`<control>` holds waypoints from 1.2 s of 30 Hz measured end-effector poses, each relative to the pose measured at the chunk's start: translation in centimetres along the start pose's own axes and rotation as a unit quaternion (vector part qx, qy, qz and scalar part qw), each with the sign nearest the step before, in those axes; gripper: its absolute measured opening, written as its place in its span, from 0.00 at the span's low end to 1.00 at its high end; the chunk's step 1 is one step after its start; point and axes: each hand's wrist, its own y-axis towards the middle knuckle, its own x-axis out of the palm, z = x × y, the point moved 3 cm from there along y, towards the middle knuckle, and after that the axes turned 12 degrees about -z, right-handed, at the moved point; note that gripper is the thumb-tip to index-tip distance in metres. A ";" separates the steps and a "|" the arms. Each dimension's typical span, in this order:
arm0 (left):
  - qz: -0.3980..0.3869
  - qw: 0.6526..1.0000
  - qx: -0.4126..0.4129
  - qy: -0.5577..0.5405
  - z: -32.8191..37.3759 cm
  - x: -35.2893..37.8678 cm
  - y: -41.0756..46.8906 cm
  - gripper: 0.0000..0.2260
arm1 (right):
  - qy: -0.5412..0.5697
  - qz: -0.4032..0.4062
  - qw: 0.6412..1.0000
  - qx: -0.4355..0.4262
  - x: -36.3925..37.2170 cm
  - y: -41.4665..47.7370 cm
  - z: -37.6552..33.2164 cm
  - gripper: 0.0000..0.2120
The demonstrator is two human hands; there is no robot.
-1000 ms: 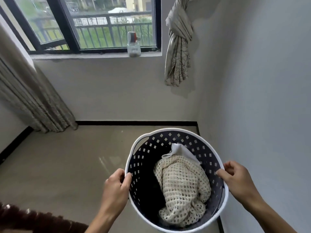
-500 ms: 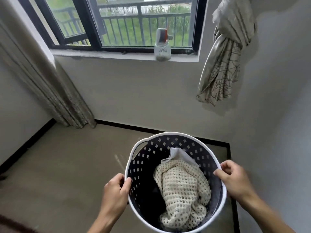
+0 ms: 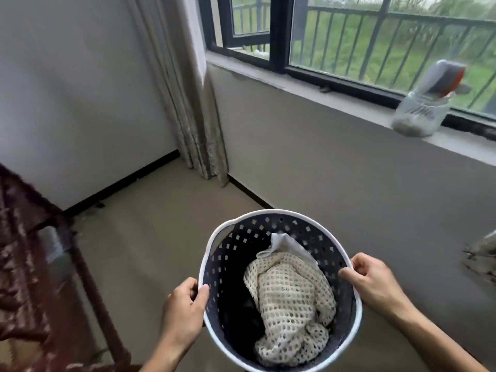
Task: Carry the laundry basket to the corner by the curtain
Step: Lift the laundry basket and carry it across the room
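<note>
I hold a round dark-blue laundry basket [image 3: 241,237] with a white rim and square holes, low in the middle of the view, off the floor. Inside lie a cream open-knit garment [image 3: 292,299] and a white cloth [image 3: 284,244]. My left hand [image 3: 182,310] grips the rim on the left side. On the right side, my right hand [image 3: 375,283] is closed over the rim. The long beige curtain [image 3: 185,89] hangs in the room corner ahead and to the left, reaching the floor.
A window [image 3: 375,41] with a sill runs along the right wall; a clear jar [image 3: 418,114] with items stands on it. A dark patterned piece of furniture [image 3: 35,264] fills the left edge. Beige floor [image 3: 150,237] lies between me and the corner.
The view has swung left: the floor-length curtain and its corner now sit ahead, the window has shifted right. Both hands keep their grip on the basket.
</note>
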 end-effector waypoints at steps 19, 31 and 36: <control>0.096 0.991 -0.089 -0.033 3.1 -10.8 33.1 0.19 | -0.030 -0.113 0.989 -0.095 5.3 37.6 -25.1 0.10; 0.220 0.954 -0.186 -0.086 1.9 -19.0 47.3 0.20 | -0.131 -0.243 0.941 -0.196 14.2 57.7 -45.1 0.13; 0.240 0.941 -0.217 -0.095 -2.0 -23.5 53.8 0.19 | -0.164 -0.260 0.928 -0.210 21.0 63.2 -52.0 0.13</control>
